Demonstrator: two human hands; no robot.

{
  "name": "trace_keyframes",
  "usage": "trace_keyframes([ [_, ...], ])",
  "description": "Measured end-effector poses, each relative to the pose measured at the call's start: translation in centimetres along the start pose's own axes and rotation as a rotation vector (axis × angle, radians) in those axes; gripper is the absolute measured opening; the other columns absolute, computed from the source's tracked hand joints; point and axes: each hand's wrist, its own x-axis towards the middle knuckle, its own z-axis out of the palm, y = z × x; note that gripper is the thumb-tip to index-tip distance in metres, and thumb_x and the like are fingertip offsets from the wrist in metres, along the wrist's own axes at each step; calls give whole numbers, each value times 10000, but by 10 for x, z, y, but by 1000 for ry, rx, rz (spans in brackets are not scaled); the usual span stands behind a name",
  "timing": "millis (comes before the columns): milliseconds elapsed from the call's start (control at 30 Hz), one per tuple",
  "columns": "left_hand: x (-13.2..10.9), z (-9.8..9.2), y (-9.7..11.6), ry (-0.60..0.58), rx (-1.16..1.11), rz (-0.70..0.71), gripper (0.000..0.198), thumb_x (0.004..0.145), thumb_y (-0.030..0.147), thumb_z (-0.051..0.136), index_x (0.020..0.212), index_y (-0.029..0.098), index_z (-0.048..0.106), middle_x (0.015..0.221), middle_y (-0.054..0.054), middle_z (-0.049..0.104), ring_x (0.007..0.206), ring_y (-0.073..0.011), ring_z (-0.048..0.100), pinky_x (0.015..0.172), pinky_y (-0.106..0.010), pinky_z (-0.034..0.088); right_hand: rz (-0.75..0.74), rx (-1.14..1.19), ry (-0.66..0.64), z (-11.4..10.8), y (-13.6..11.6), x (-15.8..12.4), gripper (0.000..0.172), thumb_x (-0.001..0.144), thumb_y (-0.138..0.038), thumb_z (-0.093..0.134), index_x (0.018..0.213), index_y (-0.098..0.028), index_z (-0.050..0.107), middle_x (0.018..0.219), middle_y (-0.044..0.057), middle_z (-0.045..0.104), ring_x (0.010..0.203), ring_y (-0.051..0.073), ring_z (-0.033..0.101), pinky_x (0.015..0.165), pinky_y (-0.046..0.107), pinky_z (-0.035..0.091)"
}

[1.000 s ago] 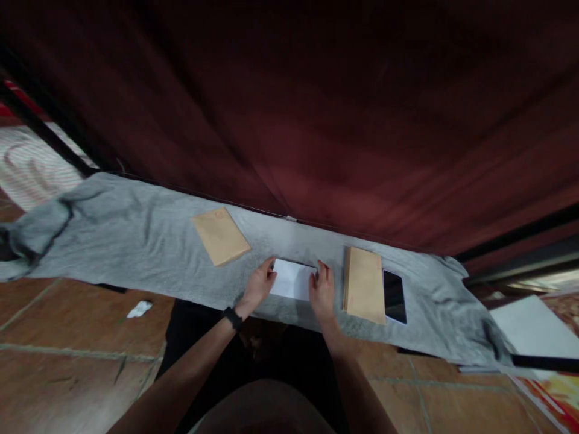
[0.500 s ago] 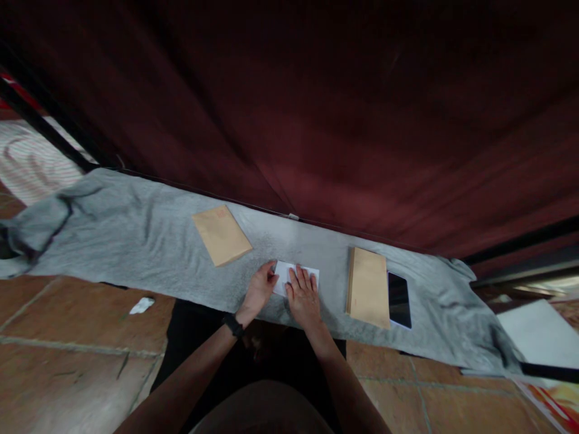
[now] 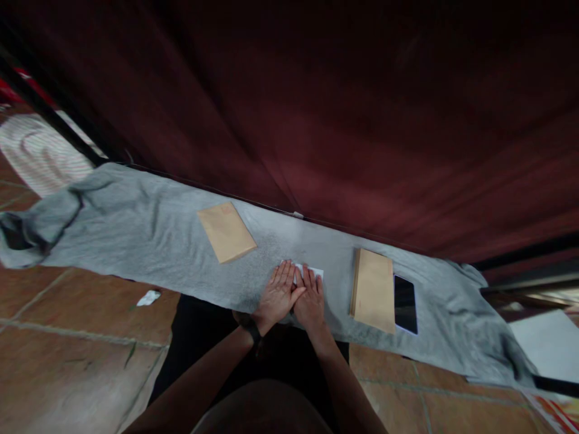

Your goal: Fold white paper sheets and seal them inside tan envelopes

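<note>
A small white paper (image 3: pixel 319 273) lies on the grey cloth (image 3: pixel 172 241), mostly covered by both hands; only its upper edge and right corner show. My left hand (image 3: pixel 277 293) rests flat on the paper's left part, fingers stretched out. Beside it, my right hand (image 3: pixel 310 301) lies flat on the right part with its fingers extended. The thumbs overlap between the hands. Up and to the left sits a brown envelope (image 3: pixel 227 232). Right of my hands is a stack of brown envelopes (image 3: pixel 373 290).
A phone with a dark screen (image 3: pixel 405 304) lies right of the stack. Dark red fabric (image 3: pixel 316 132) rises behind the cloth-covered surface. A white scrap (image 3: pixel 148 298) is on the tiled floor (image 3: pixel 81 313). White sheets (image 3: pixel 547 343) are at the far right.
My left hand has gone from pinching the paper's left edge to lying flat on it, close against my right hand. The view has shifted slightly.
</note>
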Motion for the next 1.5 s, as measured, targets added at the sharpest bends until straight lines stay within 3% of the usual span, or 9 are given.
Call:
trace_keyframes([
  [367, -11, -6, -20, 11, 93, -8, 736, 1003, 558, 389, 1518, 33, 351, 1573, -224, 378, 1501, -308, 291, 1221, -490, 281, 62, -48, 137, 5, 16, -11, 535, 1043, -338, 357, 1534, -129, 387, 1603, 177, 347, 1473, 317, 334, 1168, 556, 277],
  [767, -12, -10, -20, 14, 97, -64, 657, 1015, 457, 382, 1516, 32, 376, 1584, -212, 353, 1505, -303, 280, 1234, -490, 244, 125, -37, 196, 2, 45, -26, 582, 1062, -398, 305, 1559, -96, 326, 1555, 198, 421, 1436, 308, 401, 1177, 542, 285],
  [933, -6, -10, -12, 33, 62, -96, 630, 1022, 417, 355, 1541, 60, 337, 1582, -197, 366, 1507, -301, 280, 1234, -522, 233, 135, -39, 183, 0, 47, -26, 574, 1060, -392, 308, 1553, -101, 341, 1572, 181, 401, 1449, 304, 380, 1179, 527, 282],
  [1200, 12, 6, 17, -51, 0, 71, 566, 1016, 313, 346, 1545, 111, 339, 1595, -140, 379, 1512, -246, 277, 1251, -472, 204, 121, -44, 209, 2, 46, -25, 568, 1061, -390, 306, 1555, -110, 328, 1561, 179, 422, 1414, 333, 414, 1150, 558, 281],
  [1500, 11, 8, 11, -62, 26, 73, 572, 1024, 368, 363, 1519, 84, 378, 1610, -164, 339, 1524, -260, 239, 1250, -468, 198, 123, -17, 190, -6, 40, -18, 530, 1051, -306, 319, 1533, -90, 362, 1570, 175, 410, 1452, 312, 357, 1161, 539, 285],
])
